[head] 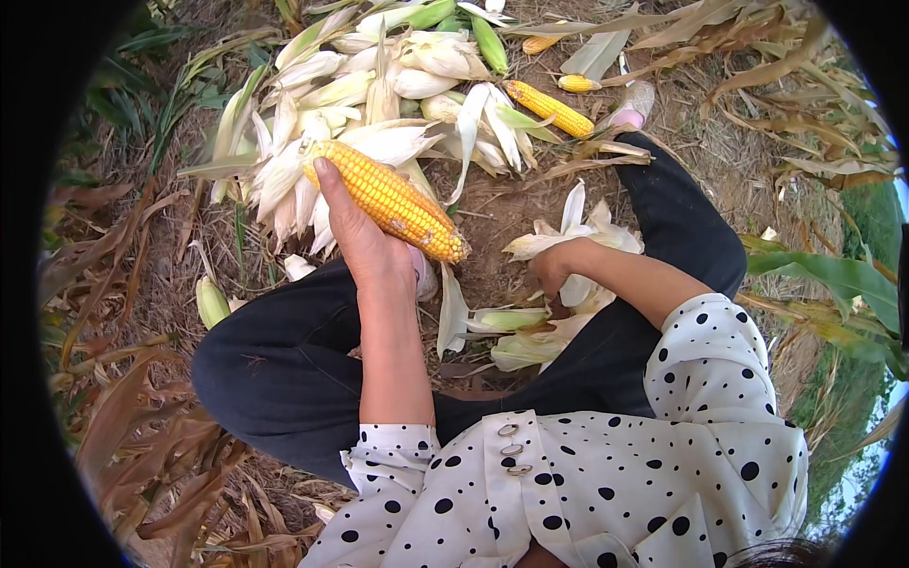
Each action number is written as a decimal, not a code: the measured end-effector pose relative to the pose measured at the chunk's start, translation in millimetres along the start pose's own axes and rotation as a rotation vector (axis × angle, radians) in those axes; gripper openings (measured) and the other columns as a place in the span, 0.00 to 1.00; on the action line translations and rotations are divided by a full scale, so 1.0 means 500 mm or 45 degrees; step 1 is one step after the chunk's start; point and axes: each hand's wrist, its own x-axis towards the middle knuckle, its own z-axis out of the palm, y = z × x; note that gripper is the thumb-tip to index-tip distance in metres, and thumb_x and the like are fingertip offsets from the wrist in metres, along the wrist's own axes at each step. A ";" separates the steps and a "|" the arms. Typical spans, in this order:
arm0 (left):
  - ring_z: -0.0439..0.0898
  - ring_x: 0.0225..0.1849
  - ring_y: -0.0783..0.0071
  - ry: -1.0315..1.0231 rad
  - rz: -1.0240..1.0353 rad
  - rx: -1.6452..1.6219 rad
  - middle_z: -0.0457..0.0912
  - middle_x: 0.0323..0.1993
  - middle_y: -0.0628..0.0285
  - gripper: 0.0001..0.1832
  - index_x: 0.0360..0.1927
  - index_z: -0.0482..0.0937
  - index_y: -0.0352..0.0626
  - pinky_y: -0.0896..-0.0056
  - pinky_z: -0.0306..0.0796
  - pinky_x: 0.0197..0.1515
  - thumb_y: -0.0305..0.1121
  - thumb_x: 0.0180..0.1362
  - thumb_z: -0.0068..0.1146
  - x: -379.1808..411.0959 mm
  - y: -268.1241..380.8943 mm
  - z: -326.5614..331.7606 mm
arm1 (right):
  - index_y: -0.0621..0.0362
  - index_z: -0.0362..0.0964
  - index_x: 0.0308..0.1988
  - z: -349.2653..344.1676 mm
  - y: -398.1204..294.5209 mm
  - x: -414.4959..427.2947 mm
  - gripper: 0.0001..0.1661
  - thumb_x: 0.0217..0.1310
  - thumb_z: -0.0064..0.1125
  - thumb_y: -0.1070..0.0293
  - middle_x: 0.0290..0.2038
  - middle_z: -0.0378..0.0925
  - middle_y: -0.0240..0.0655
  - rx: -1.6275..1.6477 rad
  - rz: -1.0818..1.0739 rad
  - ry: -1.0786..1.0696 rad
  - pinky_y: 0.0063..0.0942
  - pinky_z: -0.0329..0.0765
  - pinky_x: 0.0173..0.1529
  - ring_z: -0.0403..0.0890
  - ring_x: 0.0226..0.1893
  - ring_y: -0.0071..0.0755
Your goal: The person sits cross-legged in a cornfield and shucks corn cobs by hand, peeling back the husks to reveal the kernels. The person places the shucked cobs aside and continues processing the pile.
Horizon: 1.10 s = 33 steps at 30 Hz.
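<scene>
My left hand (366, 238) is wrapped around a husked ear of yellow corn (390, 199), thumb along its upper side. The ear slants down to the right, and its lower tip has some damaged, discoloured kernels. Between my legs, my right hand (557, 266) reaches down among pale corn husks (586, 234). Its fingers are partly hidden, so whether they grip anything does not show. Below that hand lie more loose husks (529, 348), some greenish.
A large heap of corn husks (376, 85) lies ahead of me. Husked ears (550, 108) rest on the soil near my right shoe (634, 105). Dry corn stalks and leaves (767, 64) surround me. A green-husked piece (211, 302) is beside my left knee (234, 362).
</scene>
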 end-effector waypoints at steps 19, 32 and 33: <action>0.79 0.38 0.74 -0.098 -0.244 0.307 0.81 0.36 0.58 0.10 0.40 0.77 0.35 0.74 0.72 0.42 0.33 0.62 0.52 0.041 -0.111 -0.056 | 0.54 0.68 0.40 -0.234 0.118 -0.096 0.23 0.57 0.59 0.48 0.29 0.75 0.33 2.704 -0.729 1.943 0.28 0.74 0.32 0.76 0.29 0.27; 0.78 0.36 0.73 -0.148 -0.427 0.373 0.80 0.36 0.58 0.10 0.42 0.75 0.36 0.72 0.72 0.42 0.32 0.61 0.52 0.038 -0.140 -0.050 | 0.65 0.73 0.40 -0.170 0.220 0.140 0.16 0.55 0.57 0.65 0.31 0.77 0.40 1.952 0.749 1.483 0.31 0.75 0.22 0.76 0.24 0.34; 0.78 0.36 0.73 -0.153 -0.428 0.380 0.80 0.36 0.58 0.10 0.42 0.75 0.36 0.72 0.72 0.42 0.32 0.61 0.52 0.039 -0.140 -0.051 | 0.64 0.73 0.40 -0.168 0.223 0.144 0.15 0.55 0.57 0.65 0.30 0.77 0.39 1.973 0.707 1.478 0.31 0.73 0.22 0.75 0.23 0.33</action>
